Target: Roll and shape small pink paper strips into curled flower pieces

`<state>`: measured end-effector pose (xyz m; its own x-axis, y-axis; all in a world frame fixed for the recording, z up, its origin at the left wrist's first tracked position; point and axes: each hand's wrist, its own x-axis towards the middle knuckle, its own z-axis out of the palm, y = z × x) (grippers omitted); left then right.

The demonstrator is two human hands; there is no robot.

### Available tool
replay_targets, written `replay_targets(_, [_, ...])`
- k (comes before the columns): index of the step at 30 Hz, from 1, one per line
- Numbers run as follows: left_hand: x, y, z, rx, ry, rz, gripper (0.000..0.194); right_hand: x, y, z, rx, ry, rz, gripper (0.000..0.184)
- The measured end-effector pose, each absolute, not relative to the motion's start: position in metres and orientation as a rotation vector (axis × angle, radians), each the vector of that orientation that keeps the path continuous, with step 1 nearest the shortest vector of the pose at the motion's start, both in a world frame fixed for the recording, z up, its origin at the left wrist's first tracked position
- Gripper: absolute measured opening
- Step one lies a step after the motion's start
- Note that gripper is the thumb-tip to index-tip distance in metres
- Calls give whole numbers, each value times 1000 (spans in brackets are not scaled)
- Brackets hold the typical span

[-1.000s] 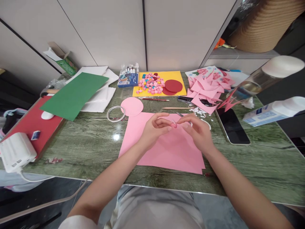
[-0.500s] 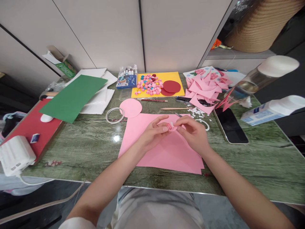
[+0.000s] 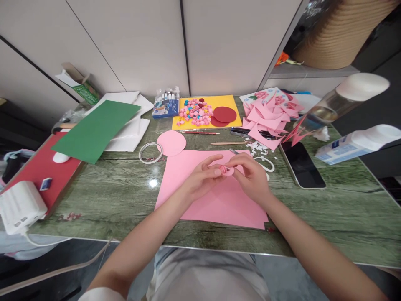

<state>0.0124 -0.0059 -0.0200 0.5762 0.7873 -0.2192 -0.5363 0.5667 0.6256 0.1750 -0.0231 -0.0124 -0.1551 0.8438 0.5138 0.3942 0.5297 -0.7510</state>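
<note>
Between my two hands is a small coil of rolled pink paper (image 3: 223, 169) with a loose strip end curving off to the right. My left hand (image 3: 205, 176) pinches the coiled part between thumb and fingers. The loose end is gripped by the thumb and fingertips of my right hand (image 3: 250, 173). Both hands hover over pink paper sheets (image 3: 216, 205) lying on the table. Scissors with white handles (image 3: 267, 164) lie partly hidden behind my right hand.
Rolled paper balls (image 3: 197, 113) and dark red discs (image 3: 224, 114) sit on a yellow sheet. A pink disc (image 3: 171, 143), a tape roll (image 3: 151, 153), a pencil (image 3: 228, 144), pink offcuts (image 3: 269, 115), a phone (image 3: 302, 165) and a green sheet (image 3: 97, 129) lie around.
My right hand has shifted slightly down and left, closer to my left hand. The loose end of the pink strip now lies lower and curves around more; more of the scissors' handles shows.
</note>
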Motion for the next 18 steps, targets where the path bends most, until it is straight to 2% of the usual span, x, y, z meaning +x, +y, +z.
replay_targets(7, [12, -4, -20, 615, 609, 887, 44, 181, -26, -18, -1132, -2004, -152, 17])
replay_targets(14, [10, -1, -20, 890, 671, 1009, 43, 183, -23, -10, -1209, -2184, -409, 13])
replay_targets(18, [8, 0, -22, 994, 701, 1023, 42, 183, -23, -10, -1214, -2231, -427, 11])
